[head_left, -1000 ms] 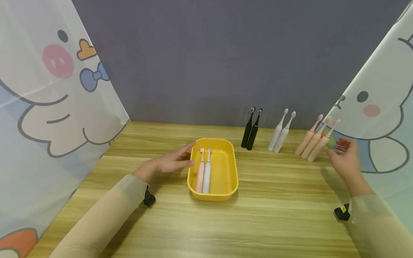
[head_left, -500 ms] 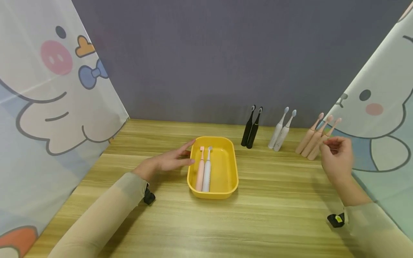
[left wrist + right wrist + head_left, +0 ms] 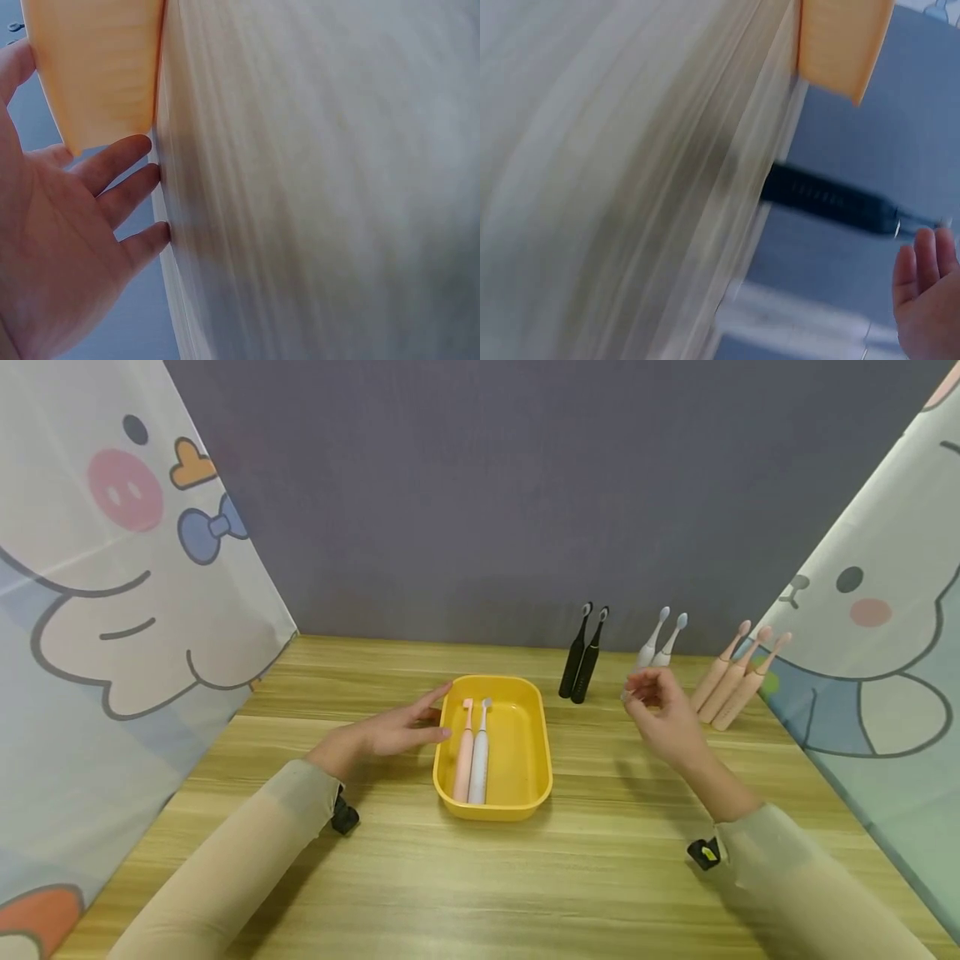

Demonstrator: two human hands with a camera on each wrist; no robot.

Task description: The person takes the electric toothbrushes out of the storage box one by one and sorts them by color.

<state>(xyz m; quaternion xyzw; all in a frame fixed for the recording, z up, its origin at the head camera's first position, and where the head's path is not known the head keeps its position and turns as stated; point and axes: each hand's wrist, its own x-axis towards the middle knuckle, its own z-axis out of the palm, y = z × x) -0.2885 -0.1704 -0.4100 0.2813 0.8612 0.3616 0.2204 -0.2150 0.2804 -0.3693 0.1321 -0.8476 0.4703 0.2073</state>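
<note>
My left hand (image 3: 393, 731) rests at the left side of the yellow tray (image 3: 545, 752), fingers spread and touching its wall. In the left wrist view, those fingers lie relaxed beside the tray's end (image 3: 101, 75). Inside the tray, a pink electric toothbrush (image 3: 464, 764) lies beside a white electric toothbrush (image 3: 478, 768). My right hand (image 3: 663, 714) hovers, fingers loosely bent, in front of two standing white electric toothbrushes (image 3: 649, 647), hiding their lower handles. Nothing is seen held in it. The right wrist view is blurred, with fingers (image 3: 926, 262) near a black electric toothbrush (image 3: 825, 196).
Two black electric toothbrushes (image 3: 579, 664) stand upright at the back, left of the white pair. Several pink-beige electric toothbrushes (image 3: 731, 685) stand to the right. A grey panel (image 3: 480, 510) and cartoon-print cloths (image 3: 870, 668) border the wooden table (image 3: 480, 885).
My right hand has moved left, from beside the pink-beige toothbrushes to in front of the white pair. The left hand stays at the tray, and the toothbrushes have not visibly moved.
</note>
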